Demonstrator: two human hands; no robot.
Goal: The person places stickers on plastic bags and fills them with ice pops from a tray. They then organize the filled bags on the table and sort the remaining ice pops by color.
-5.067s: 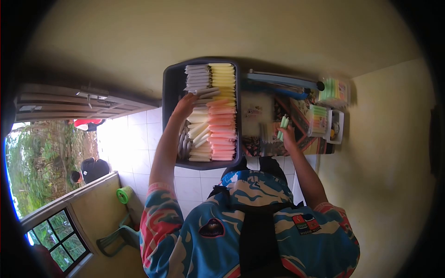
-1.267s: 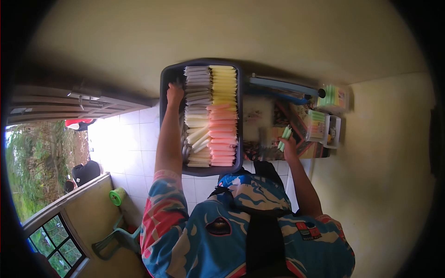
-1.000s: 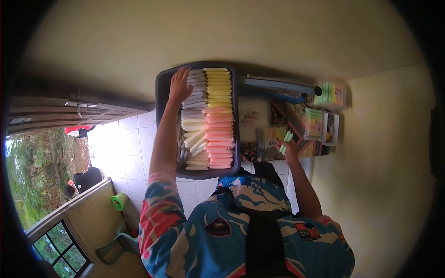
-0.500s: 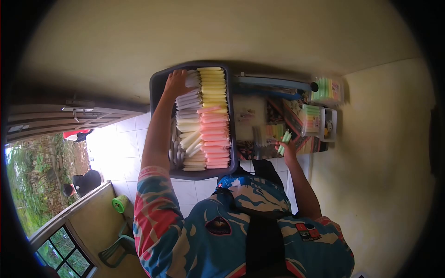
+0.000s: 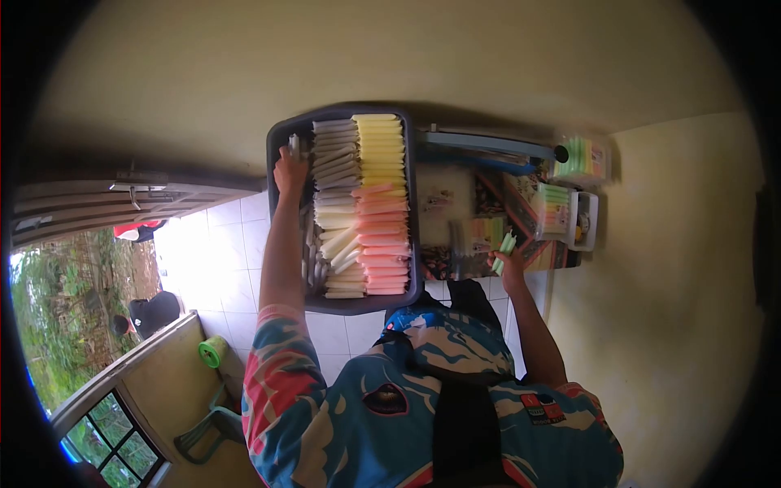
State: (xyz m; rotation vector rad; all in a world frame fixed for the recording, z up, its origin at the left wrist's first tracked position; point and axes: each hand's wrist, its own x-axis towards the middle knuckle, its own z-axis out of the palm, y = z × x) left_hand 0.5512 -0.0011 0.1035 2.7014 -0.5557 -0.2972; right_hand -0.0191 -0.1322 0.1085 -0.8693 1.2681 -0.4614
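A dark plastic tub [image 5: 413, 244] holds rows of slim filled plastic tubes that look like ice pops: grey tubes [image 5: 335, 154], yellow tubes [image 5: 380, 150], cream tubes [image 5: 336, 220] and pink tubes [image 5: 384, 244]. At the tub's far left, my left hand [image 5: 290, 172] is closed on a pale grey tube [image 5: 294, 145] standing out past the fingers. More grey tubes lie along the tub's left side, partly under my forearm. My right hand [image 5: 510, 268] grips a few light green tubes [image 5: 505, 248], to the right of the tub and above a patterned cloth.
Clear plastic boxes with coloured tubes, one [image 5: 553, 210] beside a white container [image 5: 582, 221] and another [image 5: 582, 159] behind, stand at right. A further clear pack [image 5: 478, 236] lies near my right hand. A green chair [image 5: 213, 431] and a person [image 5: 154, 313] are at left.
My left hand has moved left from the top of the grey row to the tub's left side, now with a grey tube in it. The right hand still holds the green tubes.
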